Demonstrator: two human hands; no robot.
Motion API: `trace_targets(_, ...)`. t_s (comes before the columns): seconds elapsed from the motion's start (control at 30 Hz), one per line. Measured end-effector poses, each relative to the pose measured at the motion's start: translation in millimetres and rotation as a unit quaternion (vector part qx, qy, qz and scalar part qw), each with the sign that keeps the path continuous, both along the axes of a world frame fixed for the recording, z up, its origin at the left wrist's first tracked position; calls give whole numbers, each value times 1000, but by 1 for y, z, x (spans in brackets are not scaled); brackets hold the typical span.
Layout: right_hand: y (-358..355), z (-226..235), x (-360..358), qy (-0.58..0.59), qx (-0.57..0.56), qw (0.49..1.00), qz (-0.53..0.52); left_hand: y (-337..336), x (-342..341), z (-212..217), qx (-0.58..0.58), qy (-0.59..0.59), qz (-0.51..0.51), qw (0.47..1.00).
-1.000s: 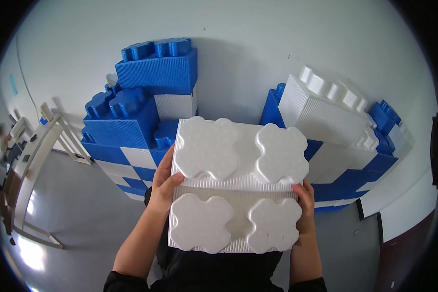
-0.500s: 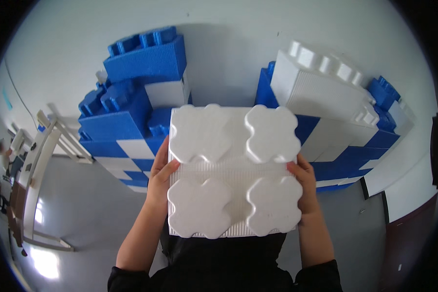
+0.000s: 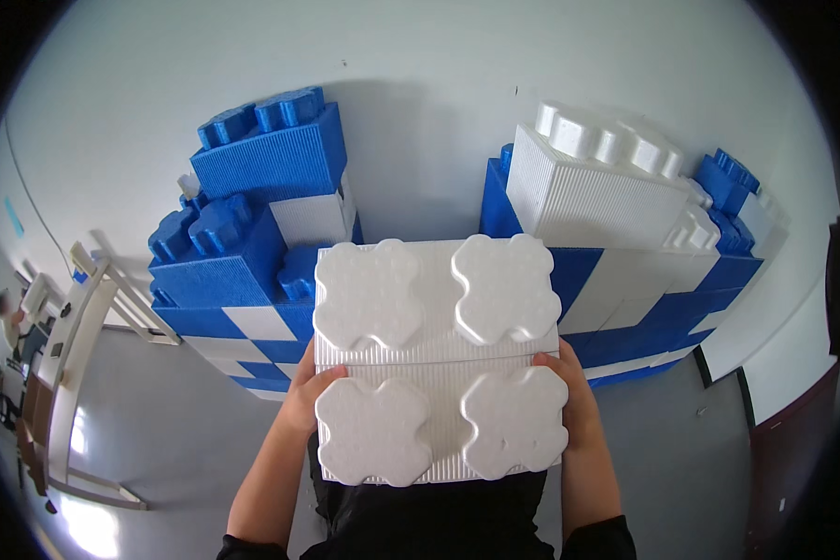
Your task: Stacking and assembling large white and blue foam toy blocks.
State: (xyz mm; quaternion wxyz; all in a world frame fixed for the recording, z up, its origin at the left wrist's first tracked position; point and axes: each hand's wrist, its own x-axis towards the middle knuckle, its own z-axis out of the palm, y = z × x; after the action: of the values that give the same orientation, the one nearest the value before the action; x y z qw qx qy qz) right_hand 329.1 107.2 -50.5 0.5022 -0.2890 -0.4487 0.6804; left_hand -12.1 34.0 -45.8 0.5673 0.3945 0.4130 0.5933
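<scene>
A pair of white foam building blocks (image 3: 439,359), pressed edge to edge, is held in front of my body, cross-shaped studs facing up. A thin seam runs across between their two rows of studs. My left hand (image 3: 308,392) grips the left side, its thumb on top near the seam. On the right side my right hand (image 3: 574,392) does the same. Fingers below the blocks are hidden. Just beyond stands a stepped wall of blue and white blocks, with a blue block (image 3: 271,159) high on the left and a white block (image 3: 597,191) high on the right.
A low gap in the block wall lies straight ahead, before a pale room wall (image 3: 420,56). At the left stands a white frame (image 3: 70,373) on the grey floor (image 3: 187,439). A person (image 3: 11,322) is partly visible at the far left. A dark red panel (image 3: 793,457) is at right.
The held blocks and both hands have come lower in the view, and the seam shows more clearly. The view itself has tilted up slightly. Both hands keep their grip.
</scene>
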Motion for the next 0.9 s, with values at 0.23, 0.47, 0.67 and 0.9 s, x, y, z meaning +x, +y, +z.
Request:
trace_targets(0.23, -6, -1, 4, -57, 1, 998, -16, -4, -8, -2, 21, 81, 13, 996)
trace_targets(0.47, -16, 12, 0, -15, -78, 997, -20, 0, -9, -5, 39, 109, 6, 993)
trace_targets(0.67, -19, 11, -9, 65, -124, 990, -1, 7, -19, -33, 7, 37, -35, 999)
trace_targets(0.9, -16, 2, -6, 42, -44, 998, -22, 2, -8, -29, -19, -39, -81, 996)
